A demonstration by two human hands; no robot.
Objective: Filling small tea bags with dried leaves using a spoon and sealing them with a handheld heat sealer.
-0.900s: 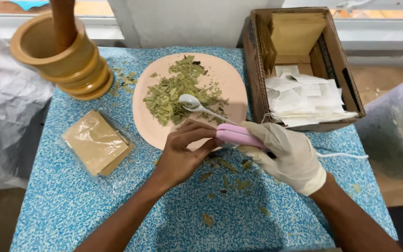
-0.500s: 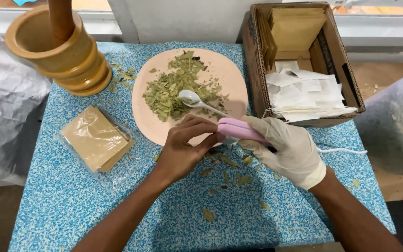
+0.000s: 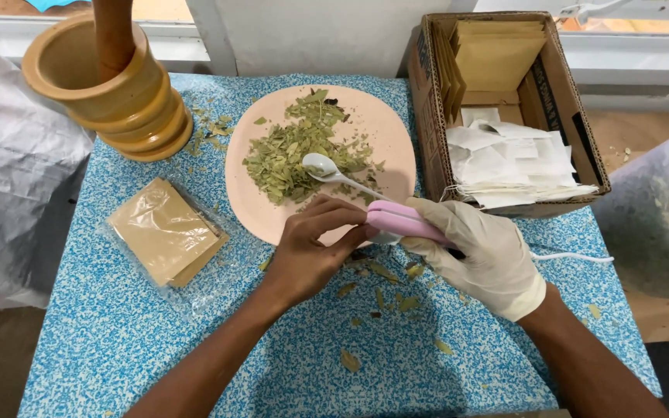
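Observation:
My right hand (image 3: 483, 255), in a white glove, grips a small pink corded sealer (image 3: 398, 223) just in front of the pink plate (image 3: 392, 135). My bare left hand (image 3: 311, 246) is curled at the sealer's tip, fingers pinched there; what they pinch is hidden. On the plate lies a heap of dried green leaves (image 3: 296, 151) with a white plastic spoon (image 3: 333, 173) resting in it. Both hands hover over the blue speckled table (image 3: 118, 340).
A wooden mortar (image 3: 110, 89) with a pestle stands at the far left. A clear bag of tan sachets (image 3: 164, 232) lies left of the plate. A cardboard box (image 3: 590, 147) at the right holds white bags and tan envelopes. Leaf bits (image 3: 381, 294) litter the table. The sealer's white cord (image 3: 574, 258) trails right.
Both hands stay together at the sealer's tip. The left fingers have shifted slightly around it, and the view has drifted a little.

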